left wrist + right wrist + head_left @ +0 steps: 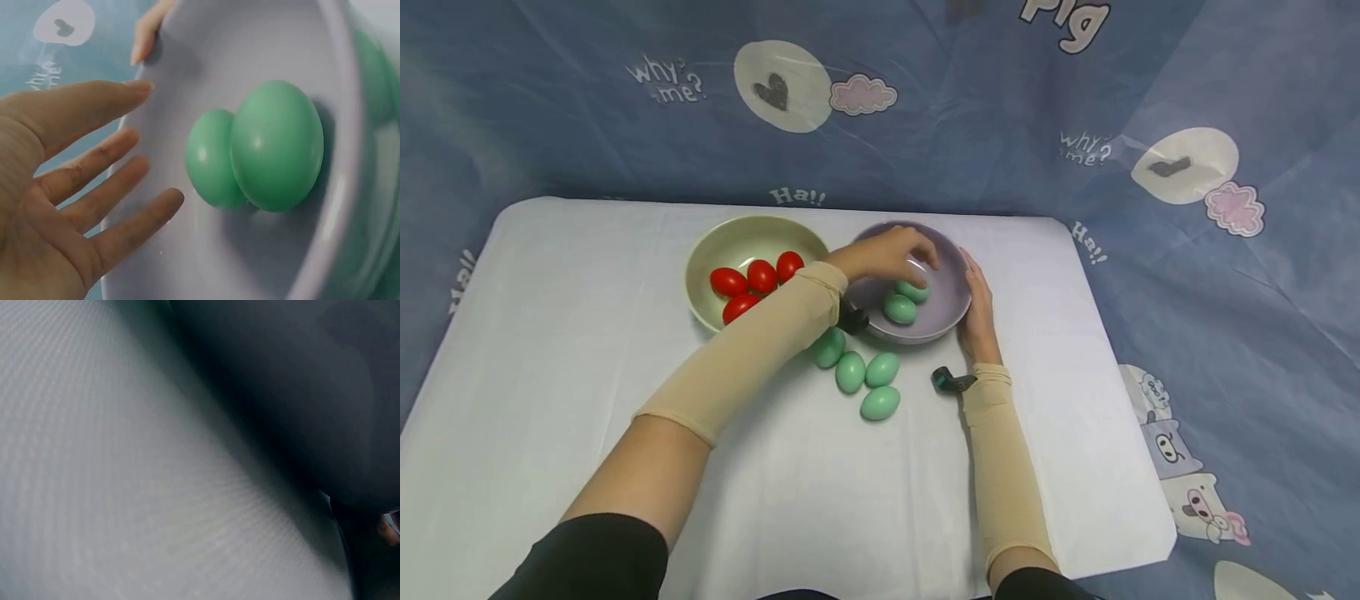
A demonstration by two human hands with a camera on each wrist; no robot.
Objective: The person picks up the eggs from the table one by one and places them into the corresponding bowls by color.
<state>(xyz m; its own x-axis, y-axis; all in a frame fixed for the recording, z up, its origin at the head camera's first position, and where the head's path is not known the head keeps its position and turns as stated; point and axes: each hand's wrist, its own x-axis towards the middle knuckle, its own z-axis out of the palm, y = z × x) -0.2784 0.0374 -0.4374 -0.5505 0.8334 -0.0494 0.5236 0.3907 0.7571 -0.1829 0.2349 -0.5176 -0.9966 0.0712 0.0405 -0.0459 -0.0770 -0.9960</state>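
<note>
We note the left hand (891, 254), fingers spread and empty, over the purple bowl (946, 287) with two green eggs (900, 309) inside. The right hand (979, 312) lies extended along its side, presumably steadying it. Loose green eggs (880, 403) sit nearby on the worktop (760, 500), probably for easy reach.

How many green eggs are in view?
6: two green eggs in the purple bowl, four green eggs on the white table just in front. The left forearm may hide others.

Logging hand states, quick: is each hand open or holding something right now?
Left hand: open, holding nothing, over the purple bowl.
Right hand: open, resting against the purple bowl's outside.
</note>
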